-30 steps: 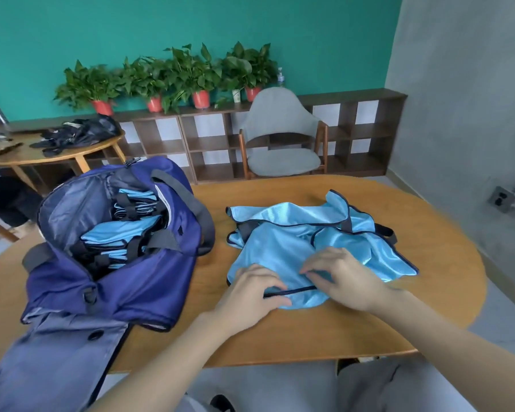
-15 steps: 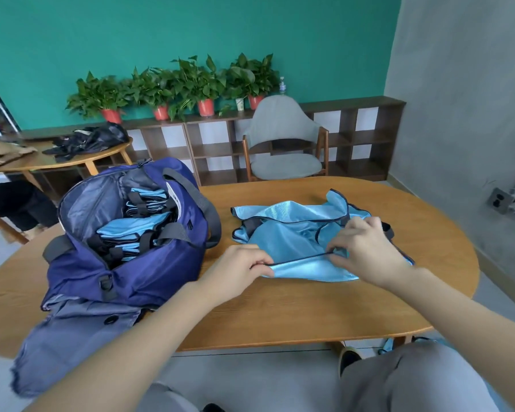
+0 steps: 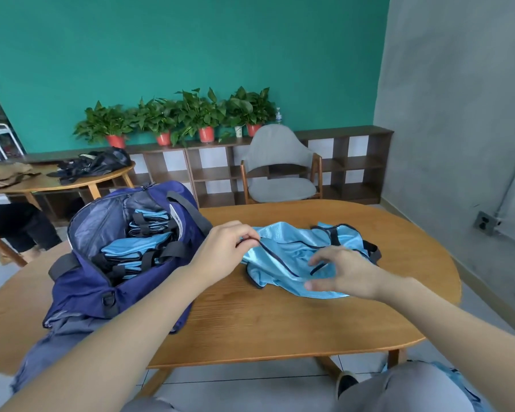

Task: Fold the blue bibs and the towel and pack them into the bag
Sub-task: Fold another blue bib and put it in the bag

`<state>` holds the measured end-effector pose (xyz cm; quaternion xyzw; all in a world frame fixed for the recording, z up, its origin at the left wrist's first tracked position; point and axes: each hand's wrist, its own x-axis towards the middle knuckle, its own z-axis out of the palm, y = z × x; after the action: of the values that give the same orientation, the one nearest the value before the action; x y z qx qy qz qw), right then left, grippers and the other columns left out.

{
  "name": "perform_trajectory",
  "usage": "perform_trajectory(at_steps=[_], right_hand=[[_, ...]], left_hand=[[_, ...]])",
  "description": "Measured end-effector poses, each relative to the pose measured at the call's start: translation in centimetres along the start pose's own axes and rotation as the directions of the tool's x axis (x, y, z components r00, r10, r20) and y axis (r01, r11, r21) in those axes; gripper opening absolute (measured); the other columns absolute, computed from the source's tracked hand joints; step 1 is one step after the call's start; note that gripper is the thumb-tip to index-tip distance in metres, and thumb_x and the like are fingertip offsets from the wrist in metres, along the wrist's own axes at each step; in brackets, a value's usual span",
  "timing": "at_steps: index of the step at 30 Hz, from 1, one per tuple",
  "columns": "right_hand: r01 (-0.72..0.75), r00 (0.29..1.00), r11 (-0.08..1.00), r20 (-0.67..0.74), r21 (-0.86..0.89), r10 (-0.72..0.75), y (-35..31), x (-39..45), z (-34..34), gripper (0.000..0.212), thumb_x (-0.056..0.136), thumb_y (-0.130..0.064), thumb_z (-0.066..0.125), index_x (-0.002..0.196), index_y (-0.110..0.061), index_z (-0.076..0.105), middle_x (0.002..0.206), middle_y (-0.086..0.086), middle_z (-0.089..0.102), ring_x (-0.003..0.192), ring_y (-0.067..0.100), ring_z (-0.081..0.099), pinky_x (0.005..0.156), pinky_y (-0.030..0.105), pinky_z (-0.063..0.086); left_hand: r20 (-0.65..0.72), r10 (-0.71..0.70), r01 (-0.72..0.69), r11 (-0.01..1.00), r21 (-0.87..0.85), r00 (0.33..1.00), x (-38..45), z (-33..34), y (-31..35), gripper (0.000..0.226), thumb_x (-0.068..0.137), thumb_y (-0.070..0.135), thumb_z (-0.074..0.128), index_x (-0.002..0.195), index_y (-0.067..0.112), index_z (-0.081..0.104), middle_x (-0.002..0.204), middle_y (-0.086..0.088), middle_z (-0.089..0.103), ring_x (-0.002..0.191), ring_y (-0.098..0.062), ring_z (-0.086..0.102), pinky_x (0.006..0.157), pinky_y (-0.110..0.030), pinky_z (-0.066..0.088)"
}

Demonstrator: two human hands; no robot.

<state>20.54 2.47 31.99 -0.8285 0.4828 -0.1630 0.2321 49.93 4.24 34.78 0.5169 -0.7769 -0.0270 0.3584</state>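
A light blue bib [image 3: 289, 257] with dark trim lies crumpled on the wooden table [image 3: 280, 322], right of centre. My left hand [image 3: 226, 248] pinches the bib's dark edge at its left end and holds it up off the table. Over the bib's near right part hovers my right hand [image 3: 345, 272], its fingers spread and holding nothing. A navy bag [image 3: 87, 289] stands open on the left of the table, with several folded blue bibs [image 3: 131, 248] packed inside. No towel is visible.
A grey chair [image 3: 280, 171] stands behind the table against low wooden shelves [image 3: 354, 171] topped with potted plants [image 3: 191, 117]. A second round table [image 3: 57, 182] with dark cloth sits at the back left. A grey wall runs along the right.
My left hand has carried the bib's dark edge up and to the left. My right hand has let go of the edge and opened above the cloth.
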Motion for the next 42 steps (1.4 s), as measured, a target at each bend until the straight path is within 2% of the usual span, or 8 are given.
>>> perform_trajectory(at_steps=[8,13,16,20,26,31,37,42], right_hand=[[0.142,0.986,0.933,-0.132,0.331,-0.103,-4.2,1.3,3.9,0.014,0.085,-0.032,0.08,0.085,-0.027,0.067,0.086,-0.013,0.066,0.081,0.005,0.062,0.076,0.024,0.051],[0.186,0.98,0.875,-0.149,0.448,-0.132,-5.3,1.3,3.9,0.025,0.083,-0.016,0.082,0.074,-0.012,0.059,0.066,-0.013,0.051,0.062,0.002,0.047,0.062,0.016,0.04],[0.173,0.985,0.95,-0.073,0.262,-0.159,-4.8,1.0,2.9,0.027,0.082,-0.017,0.08,0.074,-0.009,0.054,0.064,-0.009,0.049,0.058,0.005,0.043,0.057,0.02,0.037],[0.02,0.988,0.908,-0.133,-0.419,-0.083,-2.9,0.9,0.3,0.029,0.086,-0.038,0.07,0.074,-0.027,0.046,0.066,-0.007,0.05,0.064,0.014,0.047,0.053,0.027,0.033],[-0.172,0.963,0.951,-0.249,-0.258,0.107,-0.3,0.8,-5.3,0.052,0.072,-0.062,0.08,0.063,-0.022,0.047,0.06,-0.005,0.047,0.059,0.014,0.039,0.052,0.03,0.03],[-0.286,0.921,0.93,-0.334,-0.232,0.2,1.0,0.5,-9.5,0.049,0.072,-0.059,0.082,0.066,-0.017,0.06,0.063,0.0,0.06,0.061,0.019,0.059,0.049,0.03,0.043],[-0.155,0.814,0.969,-0.581,-0.194,0.014,4.1,-0.6,-11.2,0.019,0.084,-0.023,0.079,0.078,-0.023,0.06,0.077,-0.006,0.062,0.075,0.023,0.059,0.063,0.036,0.05],[-0.131,0.88,0.911,-0.47,-0.391,-0.075,8.1,-3.5,-6.6,0.04,0.082,-0.006,0.07,0.071,-0.028,0.038,0.074,-0.006,0.046,0.066,0.024,0.05,0.054,0.034,0.04]], left_hand=[[0.005,-0.004,0.004,1.0,-0.009,1.0,-1.1,0.0,0.6,0.013,0.092,0.011,0.072,0.099,0.02,0.078,0.086,0.021,0.062,0.082,0.003,0.062,0.072,-0.006,0.044],[0.033,-0.027,0.027,1.0,0.001,0.999,-1.8,-0.2,-0.2,0.013,0.091,0.013,0.073,0.098,0.023,0.077,0.085,0.018,0.067,0.082,0.003,0.064,0.072,-0.01,0.048],[0.07,-0.029,0.026,0.999,0.041,0.997,-2.0,-0.2,-1.1,0.013,0.095,0.013,0.069,0.098,0.023,0.077,0.087,0.022,0.064,0.086,0.003,0.063,0.075,-0.01,0.048],[0.091,-0.057,0.05,0.996,0.078,0.994,-1.6,-0.1,-2.5,0.012,0.099,0.015,0.064,0.102,0.022,0.073,0.095,0.02,0.063,0.091,0.002,0.062,0.081,-0.014,0.049],[-0.015,-0.069,0.07,0.993,0.095,0.998,2.5,-0.9,-2.7,0.009,0.098,0.016,0.064,0.096,0.021,0.072,0.087,0.016,0.062,0.086,0.002,0.056,0.075,-0.012,0.039],[-0.108,-0.083,0.097,0.987,0.126,0.991,6.2,-2.9,-3.1,0.006,0.095,0.017,0.068,0.094,0.019,0.074,0.089,0.007,0.07,0.083,-0.009,0.061,0.08,-0.028,0.049],[-0.207,-0.136,0.15,0.987,0.057,0.969,6.6,-4.5,-1.9,0.012,0.093,0.009,0.069,0.101,0.016,0.074,0.094,0.004,0.067,0.079,-0.002,0.058,0.072,0.001,0.036],[0.034,-0.072,0.069,0.992,0.105,0.997,-0.9,-1.1,-2.7,0.012,0.088,0.016,0.077,0.096,0.025,0.076,0.085,0.015,0.063,0.081,0.001,0.06,0.073,-0.006,0.042]])
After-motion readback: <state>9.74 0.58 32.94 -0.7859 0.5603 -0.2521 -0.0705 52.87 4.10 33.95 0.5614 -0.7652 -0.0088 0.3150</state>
